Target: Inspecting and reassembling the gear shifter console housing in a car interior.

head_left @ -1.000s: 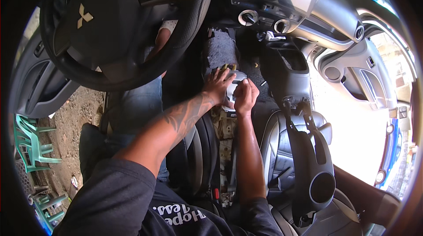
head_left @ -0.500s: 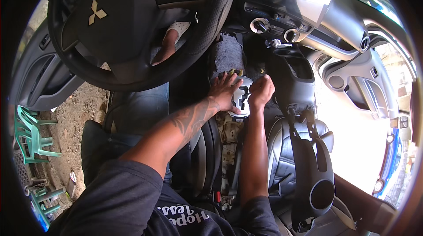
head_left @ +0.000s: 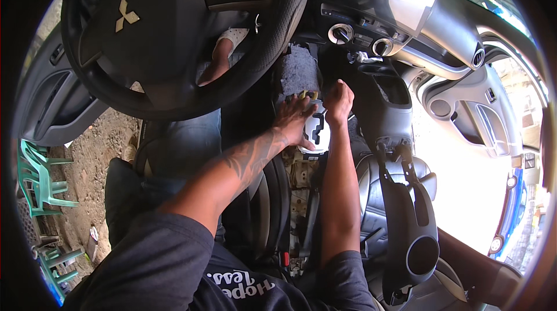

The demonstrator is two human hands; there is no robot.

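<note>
While the left hand (head_left: 290, 123) spreads wide, fingers splayed over the left side of a silver plate (head_left: 325, 136) low to the right of the steering wheel (head_left: 154, 38), the right hand (head_left: 339, 104) curls near its upper right edge; whether that one holds anything, I cannot tell. The slotted plate looks like light, stiff plastic, probably slick and easily scratched, best held by its side rims.

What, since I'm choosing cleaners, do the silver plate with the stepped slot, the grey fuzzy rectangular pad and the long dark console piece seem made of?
Silver slotted plate: probably painted plastic, perhaps metal, satin; its face is smooth and bright.
Grey fuzzy rectangular pad: apparently felted fibre, matte; its surface looks mottled.
Long dark console piece: likely moulded plastic, low sheen, showing soft highlights and rounded openings.
</note>
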